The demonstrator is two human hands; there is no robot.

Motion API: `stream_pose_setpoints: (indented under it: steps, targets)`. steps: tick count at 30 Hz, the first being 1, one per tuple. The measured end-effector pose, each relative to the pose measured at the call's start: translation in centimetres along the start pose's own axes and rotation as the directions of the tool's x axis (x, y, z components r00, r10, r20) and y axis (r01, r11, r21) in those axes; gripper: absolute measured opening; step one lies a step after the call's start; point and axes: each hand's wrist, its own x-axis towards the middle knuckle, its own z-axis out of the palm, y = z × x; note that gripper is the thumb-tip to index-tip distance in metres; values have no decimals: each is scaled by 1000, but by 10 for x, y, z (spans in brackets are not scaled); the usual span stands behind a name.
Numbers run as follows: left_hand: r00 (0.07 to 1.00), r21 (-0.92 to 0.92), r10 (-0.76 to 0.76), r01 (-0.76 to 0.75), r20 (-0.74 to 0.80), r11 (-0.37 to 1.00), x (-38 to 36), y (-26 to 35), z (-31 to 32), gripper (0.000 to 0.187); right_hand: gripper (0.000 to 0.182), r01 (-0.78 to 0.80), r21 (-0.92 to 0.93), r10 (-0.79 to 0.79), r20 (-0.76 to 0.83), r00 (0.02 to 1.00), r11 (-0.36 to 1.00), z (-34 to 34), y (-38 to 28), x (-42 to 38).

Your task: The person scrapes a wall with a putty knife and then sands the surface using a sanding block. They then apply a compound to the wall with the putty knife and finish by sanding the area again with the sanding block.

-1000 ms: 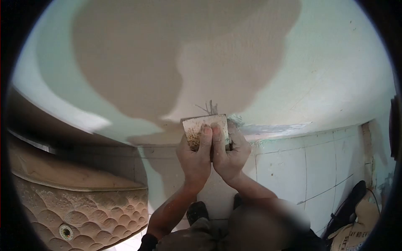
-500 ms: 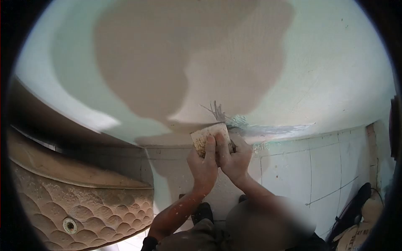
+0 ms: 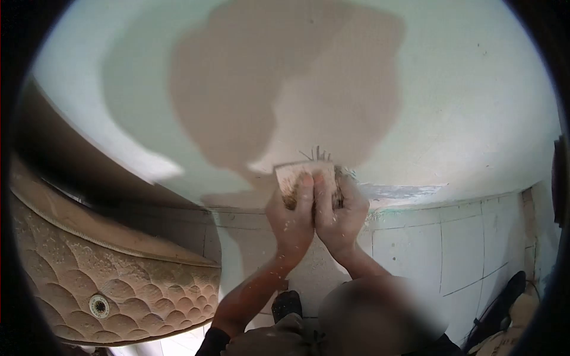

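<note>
Both thumbs press on the face of a flat, whitish, brown-stained scraper (image 3: pixel 291 176). My left hand (image 3: pixel 289 221) grips its left side and my right hand (image 3: pixel 345 212) its right side, the fingers mostly hidden behind it. The scraper's far edge lies against the lower part of the pale green wall (image 3: pixel 451 118). Dark scratch marks (image 3: pixel 319 154) show just beyond that edge. To the right runs a stripped grey band (image 3: pixel 404 192). Pale flakes dot my left wrist and forearm.
A dusty quilted mattress (image 3: pixel 136 296) lies at the lower left. White tiles (image 3: pixel 409 243) with dark joints run below the wall. Dark and beige items (image 3: pixel 499 320) lie at the lower right. My shadow (image 3: pixel 231 89) falls on the wall.
Both hands have pushed the scraper slightly up the wall, over part of the scratch marks, and its far edge sits more level. The view has shifted slightly.
</note>
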Motion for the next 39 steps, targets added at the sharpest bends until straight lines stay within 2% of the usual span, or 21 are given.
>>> stream_pose_setpoints:
  steps: [1, 5, 7, 10, 11, 12, 14, 15, 16, 18, 19, 22, 25, 26, 28, 30, 31, 32, 34, 36, 39]
  targets:
    - [999, -64, -30, 31, 15, 997, 5, 10, 0, 34, 23, 75, 34, -74, -31, 997, 997, 1, -8, 7]
    - [994, -141, -106, 107, 9, 984, -5, -8, 0, 33, 20, 85, -13, -85, -6, 996, 996, -2, 13, -6]
    - [998, 65, -48, 50, -28, 997, -11, -15, 4, 33, 20, -10, 10, 11, -24, 1000, 1000, 0, 22, -16]
    - [1000, 89, -18, 18, 4, 996, 0, 8, 1, 38, 19, 86, -49, -85, 21, 996, 995, -3, 2, 3]
    - [997, 90, 51, -55, 51, 994, 5, 14, -2, 43, 18, 108, 23, -108, -13, 994, 994, 1, -8, 11]
    - [997, 93, 35, -41, 66, 995, 4, 14, -8, 43, 18, 92, 10, -92, -21, 996, 996, 0, -8, 8]
    - [992, 106, 24, -37, 125, 994, 6, 13, -11, 43, 19, -72, 75, 64, 107, 992, 995, -3, -3, 6]
    - [989, 103, -140, 134, 54, 986, -1, 7, -9, 43, 22, -94, 97, 87, 74, 993, 991, -3, 1, -2]
    - [987, 113, -146, 138, 62, 984, -10, -5, -7, 43, 22, -105, 98, 99, 65, 993, 990, -3, 14, -15]
    - [997, 151, -64, 57, 36, 987, -23, -41, -2, 42, 22, -99, -83, 96, -40, 995, 992, -5, 45, -32]
    - [987, 80, -129, 121, 92, 989, -22, -43, 0, 40, 22, -89, -78, 86, -46, 995, 993, -5, 46, -29]
    - [971, 63, -206, 200, 121, 978, -14, -35, -3, 39, 23, -105, -84, 98, -77, 992, 991, -6, 45, -33]
    - [965, -25, -231, 236, 125, 971, -17, -41, 0, 38, 23, -171, -4, 171, -63, 983, 985, -8, 47, -30]
    - [963, -14, -241, 244, 125, 970, -19, -49, 1, 38, 23, -140, 1, 140, -26, 990, 990, -12, 50, -27]
    - [993, -16, -121, 121, 14, 993, -18, -59, 7, 38, 24, -105, 17, 105, 5, 994, 994, -10, 51, -25]
    - [998, 16, -55, 54, 29, 998, -6, -49, 8, 39, 28, 10, 108, -3, -63, 998, 994, -2, 53, -19]
    - [999, 57, -13, 10, 41, 998, -2, -38, 6, 39, 28, 4, 108, 3, -66, 998, 994, -2, 42, -10]
    - [998, 70, -33, 29, 46, 997, 0, -21, 4, 39, 28, -2, 139, 4, -13, 1000, 990, -6, 21, 4]
    - [993, -41, -46, 50, 105, 998, -1, 5, 2, 42, 28, -47, 148, 42, 38, 998, 988, -13, 9, 7]
    - [992, 16, -87, 86, 89, 996, -9, -4, 3, 43, 28, -192, 199, 164, 152, 975, 961, -18, 10, 2]
    - [998, 116, -29, 22, 58, 993, -17, -36, 2, 44, 25, -116, 131, 110, 51, 993, 985, -12, 42, -21]
